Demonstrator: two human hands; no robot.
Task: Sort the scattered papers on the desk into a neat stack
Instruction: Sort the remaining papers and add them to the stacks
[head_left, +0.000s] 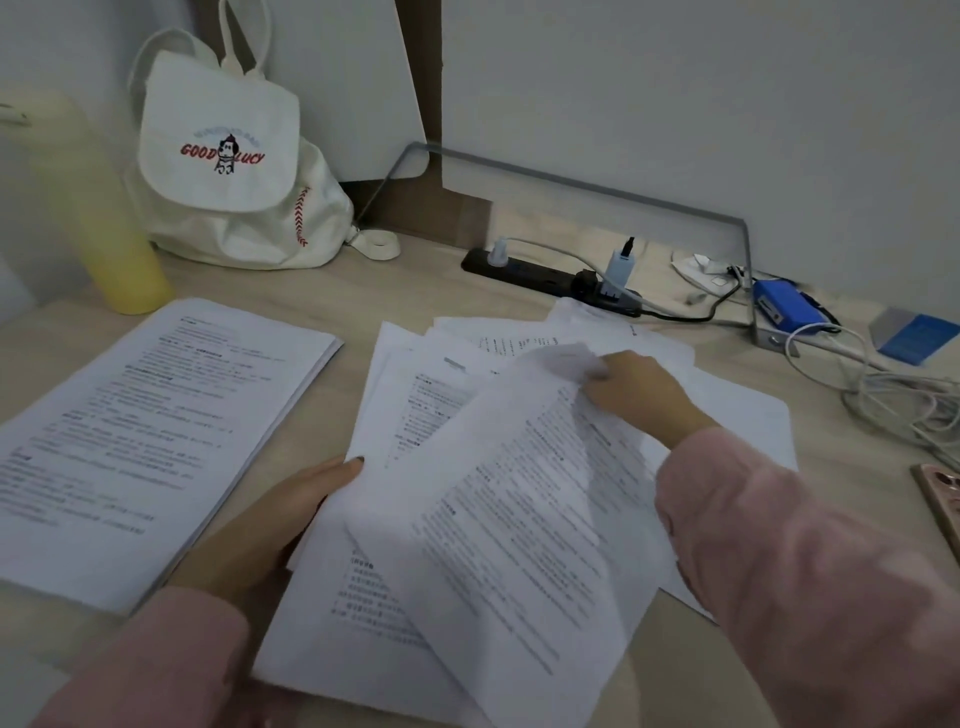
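Judging by how things lie, the task is perhaps half done. A thick squared pile (156, 431) lies flat on the bench (395, 291), just outside the left hand's reach, with its edges lined up. What is left is the fan of loose sheets (415, 395) between the two hands. They overlap at odd angles, and several are spread on the bench under and beyond the right fingers. The left hand (270, 525) has its fingers (332, 475) closed on the near-left edge of this fan, one digit on top and the rest hidden beneath the paper. The right hand (639, 389) pinches the far corner of the top sheet (519, 493) between curled fingers (597, 374), and the sheet bows upward. These sheets have yet to be gathered, squared and joined to the pile beside the left fingers.
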